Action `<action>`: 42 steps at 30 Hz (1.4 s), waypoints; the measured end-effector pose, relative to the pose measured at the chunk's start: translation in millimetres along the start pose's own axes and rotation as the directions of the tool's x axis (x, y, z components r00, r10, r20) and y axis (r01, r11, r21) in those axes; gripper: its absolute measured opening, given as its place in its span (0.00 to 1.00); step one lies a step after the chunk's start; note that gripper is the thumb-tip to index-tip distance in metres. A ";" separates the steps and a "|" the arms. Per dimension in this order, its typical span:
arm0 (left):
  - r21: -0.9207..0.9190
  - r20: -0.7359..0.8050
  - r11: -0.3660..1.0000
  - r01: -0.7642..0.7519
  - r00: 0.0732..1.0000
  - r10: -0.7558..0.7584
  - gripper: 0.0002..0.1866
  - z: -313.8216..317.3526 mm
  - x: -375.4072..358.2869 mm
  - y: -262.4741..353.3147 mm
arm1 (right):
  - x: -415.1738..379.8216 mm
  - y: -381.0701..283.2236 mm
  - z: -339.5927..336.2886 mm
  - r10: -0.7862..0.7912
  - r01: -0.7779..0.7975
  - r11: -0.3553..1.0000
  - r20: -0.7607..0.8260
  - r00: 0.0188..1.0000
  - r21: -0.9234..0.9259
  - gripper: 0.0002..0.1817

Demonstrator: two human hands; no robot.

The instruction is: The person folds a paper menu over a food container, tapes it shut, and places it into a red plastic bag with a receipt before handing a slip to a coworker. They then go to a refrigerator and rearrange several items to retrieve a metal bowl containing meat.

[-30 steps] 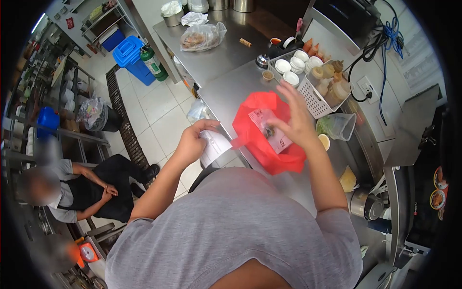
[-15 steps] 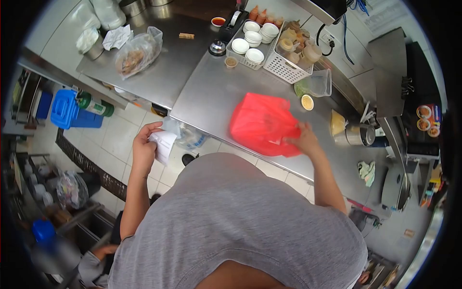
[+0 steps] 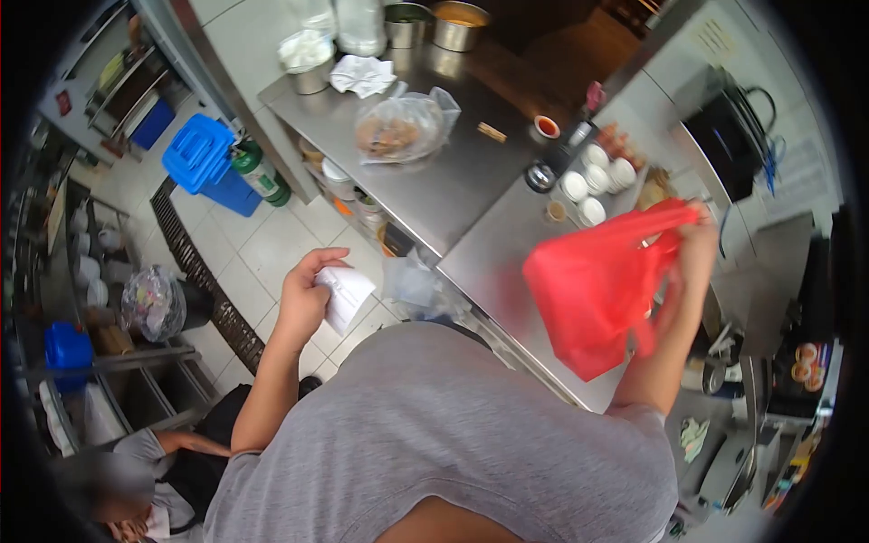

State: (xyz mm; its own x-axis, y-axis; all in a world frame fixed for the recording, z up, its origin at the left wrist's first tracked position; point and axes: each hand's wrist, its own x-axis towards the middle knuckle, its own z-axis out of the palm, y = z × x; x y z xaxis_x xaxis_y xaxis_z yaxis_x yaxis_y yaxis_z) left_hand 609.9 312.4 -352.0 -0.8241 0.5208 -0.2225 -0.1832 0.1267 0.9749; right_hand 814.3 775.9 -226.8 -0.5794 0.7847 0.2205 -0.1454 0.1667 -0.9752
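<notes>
A red plastic bag [image 3: 588, 290] hangs from my right hand [image 3: 695, 249], which is closed on its gathered top. The bag is lifted over the steel counter [image 3: 489, 240], and its contents are hidden. On the other side, my left hand [image 3: 310, 291] pinches a white paper slip [image 3: 347, 297] with faint print, held in front of my body over the floor. Near the bag's far side are stacked white small dishes [image 3: 597, 172], a bell [image 3: 540, 176] and a small brown-filled cup [image 3: 555, 212].
A clear bag of brown food [image 3: 398, 131] lies on the left counter, near crumpled white paper [image 3: 362, 76] and metal pots [image 3: 457, 25]. A red sauce bowl [image 3: 546, 127] stands beyond the bell. Another person [image 3: 145, 489] is at lower left. Blue bin [image 3: 213, 163] on the floor.
My right hand has lifted the red bag off the counter, up and to the right. The view has turned left, and the paper slip stays in my left hand.
</notes>
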 end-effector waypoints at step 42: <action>-0.046 -0.631 0.990 0.136 0.764 -0.134 0.34 -172.7 181.6 62.4 | 366.9 169.3 507.8 -0.467 0.491 0.863 -0.187 0.864 0.115 0.08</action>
State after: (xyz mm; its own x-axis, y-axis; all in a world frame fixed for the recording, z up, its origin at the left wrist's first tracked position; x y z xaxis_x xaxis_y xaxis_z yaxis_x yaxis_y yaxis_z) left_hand 356.3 269.1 -330.1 -0.9433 -0.1518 -0.2951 -0.3178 0.1573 0.9350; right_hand 169.9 788.8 -302.1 -0.2826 0.7123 0.6425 -0.5024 0.4607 -0.7317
